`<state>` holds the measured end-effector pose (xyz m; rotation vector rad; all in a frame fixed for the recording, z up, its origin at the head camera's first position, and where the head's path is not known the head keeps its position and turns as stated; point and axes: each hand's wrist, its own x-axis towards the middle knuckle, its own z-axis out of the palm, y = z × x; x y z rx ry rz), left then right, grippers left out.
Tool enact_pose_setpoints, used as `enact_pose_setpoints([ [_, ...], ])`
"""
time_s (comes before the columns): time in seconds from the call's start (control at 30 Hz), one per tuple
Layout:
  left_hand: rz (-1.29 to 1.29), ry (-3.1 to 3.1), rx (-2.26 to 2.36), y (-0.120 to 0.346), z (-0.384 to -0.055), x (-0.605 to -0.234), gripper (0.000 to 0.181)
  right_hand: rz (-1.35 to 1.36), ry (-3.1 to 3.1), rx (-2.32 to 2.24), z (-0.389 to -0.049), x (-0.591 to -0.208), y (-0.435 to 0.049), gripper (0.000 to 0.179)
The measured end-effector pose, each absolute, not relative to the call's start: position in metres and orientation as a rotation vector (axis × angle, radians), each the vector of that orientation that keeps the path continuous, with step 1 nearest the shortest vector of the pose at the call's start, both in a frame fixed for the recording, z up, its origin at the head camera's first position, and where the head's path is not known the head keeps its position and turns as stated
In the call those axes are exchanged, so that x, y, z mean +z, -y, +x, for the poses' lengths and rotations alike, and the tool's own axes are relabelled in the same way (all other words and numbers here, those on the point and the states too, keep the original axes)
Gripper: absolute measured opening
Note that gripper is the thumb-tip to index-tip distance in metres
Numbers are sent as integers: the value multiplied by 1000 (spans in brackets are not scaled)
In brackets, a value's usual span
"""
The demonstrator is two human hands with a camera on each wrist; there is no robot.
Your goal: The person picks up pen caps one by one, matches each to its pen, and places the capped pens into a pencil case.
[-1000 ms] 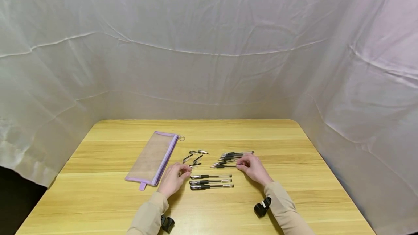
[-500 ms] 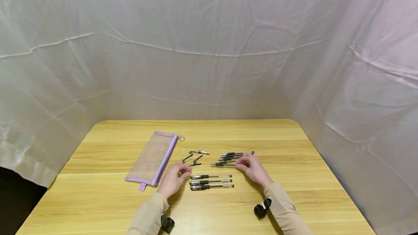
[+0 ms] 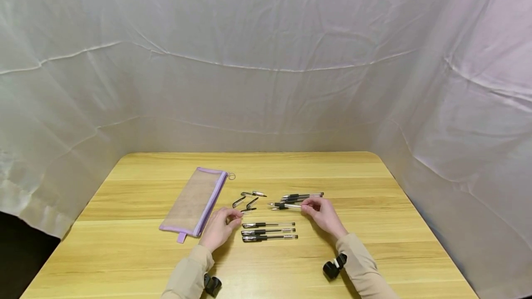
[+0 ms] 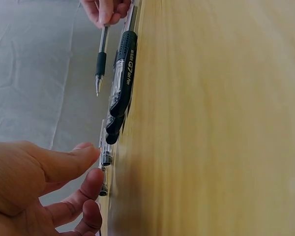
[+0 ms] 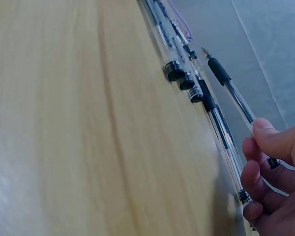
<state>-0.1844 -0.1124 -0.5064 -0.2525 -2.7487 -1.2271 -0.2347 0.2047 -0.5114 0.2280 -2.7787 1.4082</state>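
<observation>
My right hand [image 3: 323,216] pinches an uncapped gel pen [image 5: 238,101] near its rear end, between thumb and fingers. The pen is raised a little, with its bare tip pointing left in the head view. Under it lie several more uncapped gel pens [image 3: 297,196]. My left hand [image 3: 221,229] rests by the table with thumb and index finger apart. Close to its fingertips lies a small black-and-clear pen cap [image 3: 249,211]; whether they touch it I cannot tell. Behind that are several other loose caps [image 3: 251,202]. Three capped gel pens [image 3: 268,238] lie in a row between my hands.
A mesh zip pouch [image 3: 193,200] with purple edging lies flat left of the caps, its ring toward the back. The wooden table [image 3: 141,262] ends at pale grey curtains [image 3: 266,105] behind and at both sides.
My right hand has lifted one uncapped pen from the group, and its tip has risen toward the back. The left hand has hardly moved.
</observation>
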Motion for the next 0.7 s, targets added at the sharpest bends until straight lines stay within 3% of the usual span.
enact_pose_setpoints([
  [0.7,-164,2655,-1311,112,-197,-505,24,92,2337,2205,-233,-518,-209,32],
])
